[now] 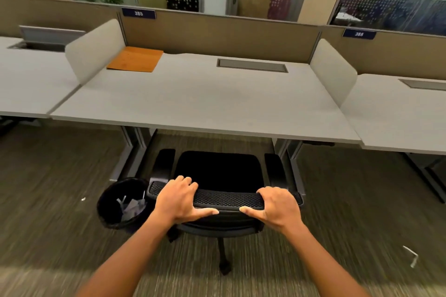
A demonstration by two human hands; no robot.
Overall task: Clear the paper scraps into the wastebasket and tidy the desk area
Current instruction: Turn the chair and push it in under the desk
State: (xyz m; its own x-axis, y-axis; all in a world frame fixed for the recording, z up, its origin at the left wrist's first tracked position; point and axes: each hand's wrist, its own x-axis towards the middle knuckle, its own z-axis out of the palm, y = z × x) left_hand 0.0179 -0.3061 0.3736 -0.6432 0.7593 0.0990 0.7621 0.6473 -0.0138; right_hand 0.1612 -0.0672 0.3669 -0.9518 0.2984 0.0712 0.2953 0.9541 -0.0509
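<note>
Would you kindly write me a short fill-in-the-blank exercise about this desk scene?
1. Both hands, left hand and right hand, grip the top of the ____ backrest.
2. The wastebasket stands on the floor to the ____ of the chair.
3. The folder lying on the desk is ____ in colour.
4. The wastebasket holds scraps of ____.

Missing words: chair; left; orange; paper

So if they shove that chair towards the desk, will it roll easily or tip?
The chair probably rolls: a castor shows under its central post. Both hands, left and right, hold the backrest top, so a hard push might tilt it. Carpet likely adds drag.
</note>
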